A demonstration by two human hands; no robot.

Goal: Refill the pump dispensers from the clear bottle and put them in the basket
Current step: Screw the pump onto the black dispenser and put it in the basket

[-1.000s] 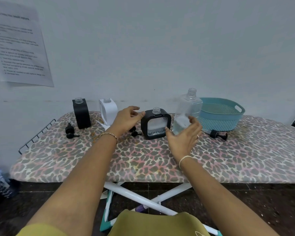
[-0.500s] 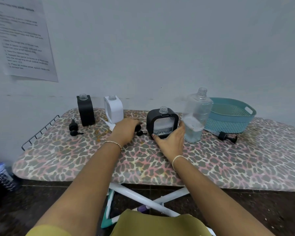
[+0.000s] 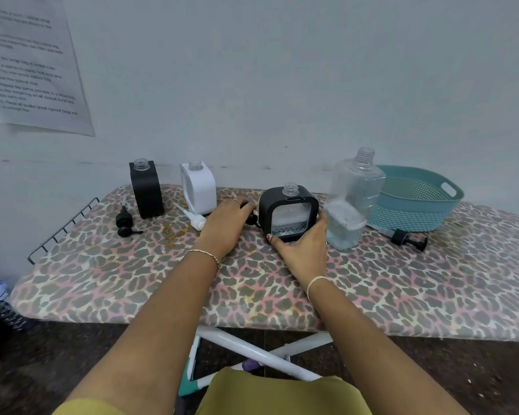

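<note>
Right hand (image 3: 303, 250) grip clamps the black dispenser (image 3: 288, 202); the pump (image 3: 252, 219) lies just left, under the left hand (image 3: 225, 227), grip unclear.

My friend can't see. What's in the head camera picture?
A person's right hand grips a windowed black dispenser on a leopard-print ironing board, while the left hand touches a black pump top beside it. A clear bottle and a teal basket stand to the right; a plain black dispenser and a white dispenser stand at back left.
</note>
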